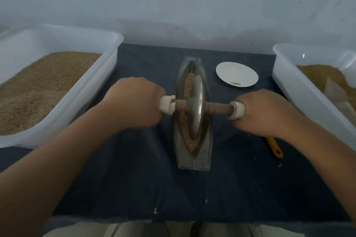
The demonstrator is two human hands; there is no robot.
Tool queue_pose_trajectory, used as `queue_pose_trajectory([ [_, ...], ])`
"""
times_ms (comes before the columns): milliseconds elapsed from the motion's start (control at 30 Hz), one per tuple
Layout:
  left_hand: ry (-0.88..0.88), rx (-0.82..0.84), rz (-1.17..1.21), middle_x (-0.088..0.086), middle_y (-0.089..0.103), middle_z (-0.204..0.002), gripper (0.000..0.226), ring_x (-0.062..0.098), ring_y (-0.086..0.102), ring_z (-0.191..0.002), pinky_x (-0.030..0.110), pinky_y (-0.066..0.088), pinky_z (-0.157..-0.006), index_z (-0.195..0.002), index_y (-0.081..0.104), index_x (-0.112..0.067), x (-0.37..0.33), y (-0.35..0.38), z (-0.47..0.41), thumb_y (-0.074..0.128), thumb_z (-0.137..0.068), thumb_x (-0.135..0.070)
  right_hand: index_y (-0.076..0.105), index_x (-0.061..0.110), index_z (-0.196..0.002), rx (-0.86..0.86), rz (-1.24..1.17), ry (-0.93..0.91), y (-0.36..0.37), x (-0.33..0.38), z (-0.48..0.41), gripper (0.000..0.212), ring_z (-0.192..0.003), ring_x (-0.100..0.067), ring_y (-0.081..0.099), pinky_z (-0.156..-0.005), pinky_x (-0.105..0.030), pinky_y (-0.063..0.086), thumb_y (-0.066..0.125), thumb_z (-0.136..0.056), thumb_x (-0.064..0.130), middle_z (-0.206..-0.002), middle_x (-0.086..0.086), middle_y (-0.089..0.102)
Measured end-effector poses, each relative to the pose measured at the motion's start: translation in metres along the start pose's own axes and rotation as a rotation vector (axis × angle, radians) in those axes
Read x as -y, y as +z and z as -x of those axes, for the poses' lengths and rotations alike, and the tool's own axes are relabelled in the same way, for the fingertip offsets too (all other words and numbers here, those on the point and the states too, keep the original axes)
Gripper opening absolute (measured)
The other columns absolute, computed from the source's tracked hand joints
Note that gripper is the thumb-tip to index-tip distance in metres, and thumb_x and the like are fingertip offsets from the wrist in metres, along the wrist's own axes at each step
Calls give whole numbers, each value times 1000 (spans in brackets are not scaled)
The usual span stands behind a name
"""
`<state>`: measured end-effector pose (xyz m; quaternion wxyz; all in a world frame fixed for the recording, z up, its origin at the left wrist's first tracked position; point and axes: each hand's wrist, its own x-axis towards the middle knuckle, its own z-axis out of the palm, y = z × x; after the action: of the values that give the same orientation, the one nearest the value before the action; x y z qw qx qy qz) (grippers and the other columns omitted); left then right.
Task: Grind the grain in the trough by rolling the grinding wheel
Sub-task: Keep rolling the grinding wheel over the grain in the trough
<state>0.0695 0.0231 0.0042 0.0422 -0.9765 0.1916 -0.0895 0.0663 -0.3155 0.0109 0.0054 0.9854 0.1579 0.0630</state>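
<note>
Metal trough (193, 161) sits lengthwise in the middle of a dark blue cloth (125, 179), one end pointing away from the person. The grinding wheel (196, 106) stands upright in the trough's groove, about halfway along it. Grain (190, 143) is piled in the groove at both ends of the wheel, more of it showing at the near end.

A wooden rod (219, 108) runs through the wheel and sticks out over both sides of the trough. The left hand (133, 102) is wrapped in a fist round the rod's white end piece (166, 105) left of the trough. The right hand (264, 113) is clenched round the other white end piece (238, 110) on the right.

Left of the trough there's a big white tub (107, 57) full of grain, and right of it another white tub (285, 75) with less in it. A white plate (237, 74) sits just right of the trough's far end. An orange-handled tool (274, 147) lies right of the near end, partly hidden under the right wrist.
</note>
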Motion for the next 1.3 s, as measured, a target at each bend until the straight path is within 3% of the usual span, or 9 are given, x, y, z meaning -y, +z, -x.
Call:
queue_pose_trajectory([
  [200,-157,-7,0,-7,60,-70,26,20,59,-65,31,44,-60,-69,59,-27,4,2,-71,58,-82,-50,50,24,-68,-287,86,85,12,2,-65,23,-52,-12,40,-50,-24,25,49,-81,43,-58,6,47],
  [400,-140,29,58,-7,61,-73,29,19,58,-67,33,44,-62,-73,60,-27,3,-1,-64,55,-82,-54,47,24,-66,-180,82,90,3,3,-73,23,-55,-19,52,-51,-29,37,46,-79,43,-60,4,53],
  [533,-51,-33,-5,-11,54,-61,21,11,51,-54,25,32,-50,-68,54,-32,-3,3,-4,55,-76,-52,59,30,-67,93,41,-31,-11,3,-20,40,-54,-7,54,-48,-28,37,40,-64,65,-58,5,60],
  [600,-33,-30,-1,-11,53,-59,21,9,50,-52,24,31,-48,-67,52,-33,-3,5,10,54,-76,-53,61,44,-75,163,-11,-52,-17,2,-8,36,-51,-4,55,-46,-27,35,39,-59,68,-66,23,63],
  [700,-72,30,29,-11,56,-64,23,12,54,-57,26,35,-51,-69,55,-31,-3,4,-10,52,-78,-52,57,26,-64,10,72,-10,-5,3,-23,36,-54,-10,53,-48,-27,36,46,-73,59,-56,5,57],
  [833,-161,43,22,-6,61,-77,20,24,61,-72,33,45,-65,-75,60,-26,2,-8,-71,59,-80,-46,46,22,-64,-299,74,101,10,4,-70,27,-51,-11,36,-51,-23,25,54,-82,41,-58,8,45],
  [1067,-32,123,-25,-9,58,-71,18,13,54,-63,34,49,-63,-72,56,-29,-6,-20,-49,59,-77,-45,59,27,-67,33,38,91,16,-6,-43,28,-59,-10,55,-52,-29,41,50,-76,52,-63,8,60],
  [1200,-4,68,17,-12,56,-63,21,9,52,-56,27,38,-51,-71,56,-34,1,0,-1,53,-78,-53,59,48,-79,-38,40,-52,1,-3,-6,26,-45,-1,49,-42,-24,32,46,-66,67,-62,23,61],
  [1300,-50,24,7,-11,56,-63,26,12,53,-56,26,35,-51,-68,56,-31,1,5,-23,48,-76,-54,58,29,-66,-60,89,15,4,1,-28,37,-56,-10,54,-49,-27,40,43,-78,62,-58,10,57],
])
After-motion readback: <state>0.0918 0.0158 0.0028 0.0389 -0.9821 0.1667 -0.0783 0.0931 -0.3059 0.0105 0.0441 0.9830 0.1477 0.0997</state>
